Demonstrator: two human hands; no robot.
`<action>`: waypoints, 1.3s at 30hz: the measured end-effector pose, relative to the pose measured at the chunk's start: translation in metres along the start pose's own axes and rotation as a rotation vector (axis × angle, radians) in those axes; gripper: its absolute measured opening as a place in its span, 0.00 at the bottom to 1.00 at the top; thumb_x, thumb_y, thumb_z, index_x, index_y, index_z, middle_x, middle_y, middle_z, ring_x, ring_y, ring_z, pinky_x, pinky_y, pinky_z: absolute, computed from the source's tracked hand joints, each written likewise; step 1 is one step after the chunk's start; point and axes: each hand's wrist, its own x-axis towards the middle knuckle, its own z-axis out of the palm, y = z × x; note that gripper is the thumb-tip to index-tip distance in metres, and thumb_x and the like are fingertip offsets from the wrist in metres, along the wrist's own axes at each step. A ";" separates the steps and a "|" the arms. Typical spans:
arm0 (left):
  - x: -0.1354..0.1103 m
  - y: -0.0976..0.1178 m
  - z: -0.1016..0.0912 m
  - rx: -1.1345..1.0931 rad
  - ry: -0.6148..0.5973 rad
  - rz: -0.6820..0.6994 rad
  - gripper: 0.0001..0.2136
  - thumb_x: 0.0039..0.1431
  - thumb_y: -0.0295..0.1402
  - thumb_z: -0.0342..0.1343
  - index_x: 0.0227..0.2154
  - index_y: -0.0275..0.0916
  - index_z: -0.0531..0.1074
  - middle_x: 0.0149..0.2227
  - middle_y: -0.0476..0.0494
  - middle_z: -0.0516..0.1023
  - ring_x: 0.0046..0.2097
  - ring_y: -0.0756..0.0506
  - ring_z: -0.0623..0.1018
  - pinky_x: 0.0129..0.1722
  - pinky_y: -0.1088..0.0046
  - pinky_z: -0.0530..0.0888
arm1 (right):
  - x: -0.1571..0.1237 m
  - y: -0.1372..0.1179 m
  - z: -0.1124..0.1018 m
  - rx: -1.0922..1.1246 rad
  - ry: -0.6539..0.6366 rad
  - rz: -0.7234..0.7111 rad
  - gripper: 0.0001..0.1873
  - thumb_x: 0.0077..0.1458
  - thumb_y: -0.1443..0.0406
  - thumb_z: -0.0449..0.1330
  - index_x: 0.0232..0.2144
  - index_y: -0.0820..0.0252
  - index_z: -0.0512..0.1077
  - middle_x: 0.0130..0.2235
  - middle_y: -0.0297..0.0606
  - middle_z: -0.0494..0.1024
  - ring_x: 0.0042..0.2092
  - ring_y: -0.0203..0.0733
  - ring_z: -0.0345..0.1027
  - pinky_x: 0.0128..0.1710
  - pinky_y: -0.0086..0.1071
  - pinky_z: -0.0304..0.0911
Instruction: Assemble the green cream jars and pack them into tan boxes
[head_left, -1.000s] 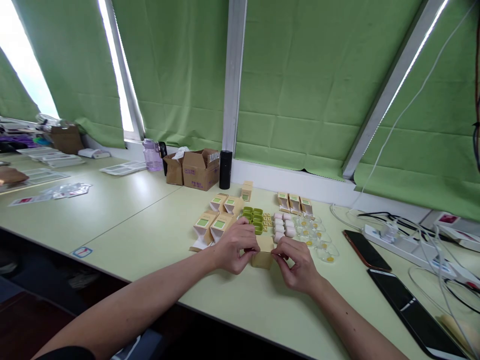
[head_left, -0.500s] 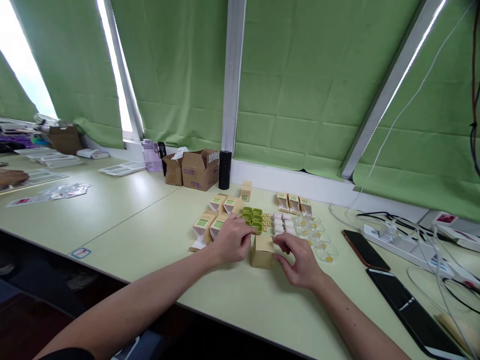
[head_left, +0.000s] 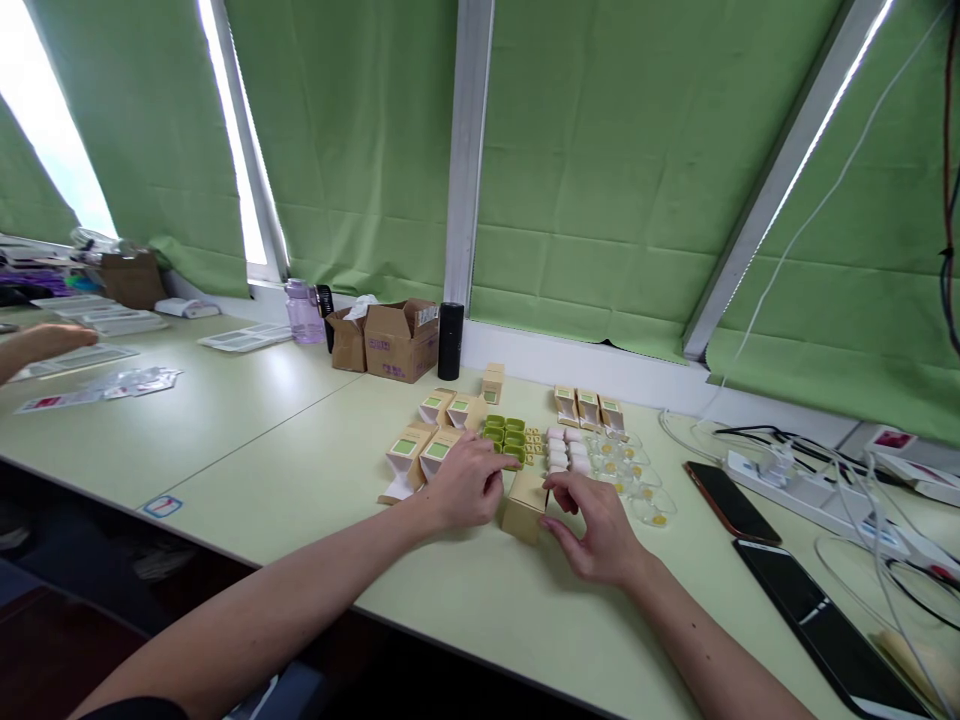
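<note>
A small tan cardboard box (head_left: 523, 512) stands on the table in front of me, turned slightly at an angle. My right hand (head_left: 596, 525) has thumb and fingers closed on its right side. At the box's left is my left hand (head_left: 469, 482), its index finger stretched out toward the green square cups (head_left: 514, 438) and its thumb apart, holding nothing that I can see. Tan boxes with green labels (head_left: 409, 448) stand just left of that hand. Right of the cups lie small yellowish pieces (head_left: 533, 438), pale pink-white pieces (head_left: 577, 450) and clear items with yellow centres (head_left: 626, 460).
Three labelled boxes (head_left: 588, 408) and another tan box (head_left: 493, 382) stand farther back. Two phones (head_left: 731, 498) and a power strip (head_left: 814, 495) with cables lie at right. Cartons (head_left: 401, 340), a black cylinder (head_left: 450, 340) and a purple bottle (head_left: 304, 312) line the back. Another person's hand (head_left: 52, 343) shows far left.
The cardboard box has turned a little, with my right hand shifting slightly left and down on it. My left hand stays nearly still. The other person's hand has risen and moved right.
</note>
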 end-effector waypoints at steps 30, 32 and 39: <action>0.009 0.025 -0.017 -0.019 -0.125 0.058 0.25 0.63 0.39 0.62 0.60 0.40 0.67 0.57 0.35 0.77 0.59 0.30 0.69 0.60 0.46 0.67 | -0.001 0.019 0.005 -0.244 0.193 0.283 0.08 0.64 0.68 0.54 0.45 0.55 0.68 0.26 0.29 0.73 0.25 0.38 0.66 0.28 0.31 0.56; 0.014 0.030 -0.019 0.003 -0.228 0.087 0.30 0.61 0.41 0.65 0.63 0.40 0.64 0.60 0.34 0.74 0.61 0.30 0.68 0.62 0.47 0.66 | -0.001 0.019 0.005 -0.251 0.196 0.290 0.08 0.64 0.68 0.54 0.45 0.56 0.69 0.26 0.29 0.73 0.25 0.38 0.66 0.28 0.31 0.57; 0.035 0.037 -0.020 0.115 -0.444 0.206 0.27 0.57 0.33 0.65 0.59 0.41 0.65 0.51 0.37 0.77 0.54 0.32 0.74 0.57 0.54 0.69 | -0.001 0.020 0.005 -0.248 0.216 0.274 0.10 0.64 0.69 0.54 0.46 0.56 0.69 0.26 0.29 0.74 0.25 0.38 0.66 0.28 0.30 0.56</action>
